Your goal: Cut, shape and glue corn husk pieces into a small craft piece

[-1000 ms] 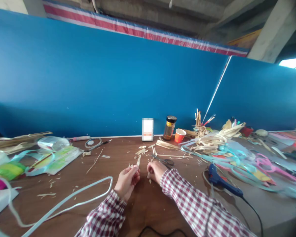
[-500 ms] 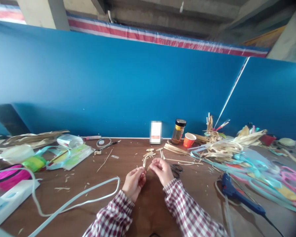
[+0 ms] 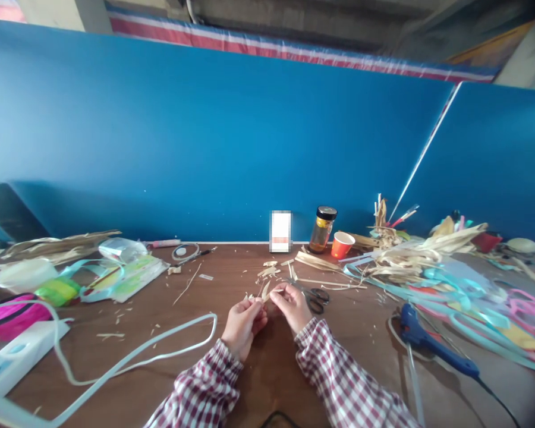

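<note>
Both hands meet over the middle of the brown table [image 3: 267, 380], in red-and-white checked sleeves. My left hand [image 3: 243, 321] is closed, its fingertips pinching the lower end of a small pale dried leaf strip [image 3: 264, 291]. My right hand [image 3: 292, 306] is closed too and pinches the same strip from the right. The strip sticks up slightly between the fingertips. Black-handled scissors [image 3: 316, 295] lie just right of my right hand. Small leaf scraps [image 3: 267, 271] lie on the table behind the hands.
A blue glue gun [image 3: 421, 339] with its cord lies at the right, near a heap of dried leaves [image 3: 410, 258] and coloured ribbons [image 3: 472, 303]. A jar [image 3: 322, 229] and an orange cup [image 3: 341, 244] stand by the blue wall. A pale tube [image 3: 129, 362] loops at the left.
My right hand has come up from the table to meet the left at the leaf strip. Both hands have drawn closer together, and the head view has shifted a little to the left.
</note>
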### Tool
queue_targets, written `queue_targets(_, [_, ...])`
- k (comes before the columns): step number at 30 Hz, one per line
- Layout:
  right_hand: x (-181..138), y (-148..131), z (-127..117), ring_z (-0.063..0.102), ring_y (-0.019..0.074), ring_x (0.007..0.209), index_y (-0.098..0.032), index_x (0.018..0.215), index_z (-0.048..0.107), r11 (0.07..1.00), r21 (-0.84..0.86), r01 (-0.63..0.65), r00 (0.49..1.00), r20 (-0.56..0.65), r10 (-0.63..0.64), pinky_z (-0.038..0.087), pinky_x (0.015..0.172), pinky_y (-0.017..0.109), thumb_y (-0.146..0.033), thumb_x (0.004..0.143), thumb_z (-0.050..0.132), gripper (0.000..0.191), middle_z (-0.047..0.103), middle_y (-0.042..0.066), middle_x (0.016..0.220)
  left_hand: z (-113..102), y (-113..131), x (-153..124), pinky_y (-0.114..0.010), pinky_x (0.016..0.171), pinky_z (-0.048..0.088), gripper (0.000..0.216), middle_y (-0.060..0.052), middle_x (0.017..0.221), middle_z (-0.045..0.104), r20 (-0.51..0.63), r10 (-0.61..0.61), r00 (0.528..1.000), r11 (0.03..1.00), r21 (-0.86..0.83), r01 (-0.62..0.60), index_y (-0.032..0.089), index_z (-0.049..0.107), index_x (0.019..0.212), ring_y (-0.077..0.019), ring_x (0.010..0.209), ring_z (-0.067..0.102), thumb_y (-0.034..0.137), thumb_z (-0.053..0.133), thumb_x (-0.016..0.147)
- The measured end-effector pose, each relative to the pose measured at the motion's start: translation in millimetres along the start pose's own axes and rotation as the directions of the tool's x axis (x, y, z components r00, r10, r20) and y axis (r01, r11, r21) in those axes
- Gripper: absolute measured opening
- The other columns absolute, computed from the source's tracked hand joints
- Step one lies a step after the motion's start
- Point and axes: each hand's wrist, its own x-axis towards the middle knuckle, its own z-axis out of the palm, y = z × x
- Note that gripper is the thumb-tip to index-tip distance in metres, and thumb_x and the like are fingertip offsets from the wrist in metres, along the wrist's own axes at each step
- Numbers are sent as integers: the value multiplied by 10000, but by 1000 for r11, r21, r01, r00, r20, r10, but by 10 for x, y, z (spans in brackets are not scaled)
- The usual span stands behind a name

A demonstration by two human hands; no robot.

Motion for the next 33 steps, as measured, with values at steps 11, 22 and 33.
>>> queue_targets(11, [-17,-11,-7,630,193,695,-173,716,609,989,96,-110,994,13,109,513,622,308,-474,648,706,324,636,11,656,-13,-12,-10,-136,451,471,155,12,558,578,7,-5,1000,999,34,5,109,621,655,-40,440,514,193,750,658])
queue_targets(22, [-21,-12,13,660,186,632,-177,703,589,966,200,-164,986,20,164,521,595,292,-436,599,753,323,656,-9,624,-12,-24,-15,-130,446,473,269,18,546,575,26,-3,1000,999,48,1,99,623,664,-36,441,514,261,813,562])
queue_targets(33, [-21,-23,17,660,172,606,-187,691,574,960,224,-171,985,34,168,532,599,290,-411,604,752,299,653,-19,613,-11,-16,-8,-124,446,469,259,15,559,575,43,-5,999,997,72,2,101,629,672,-33,449,511,269,803,581])
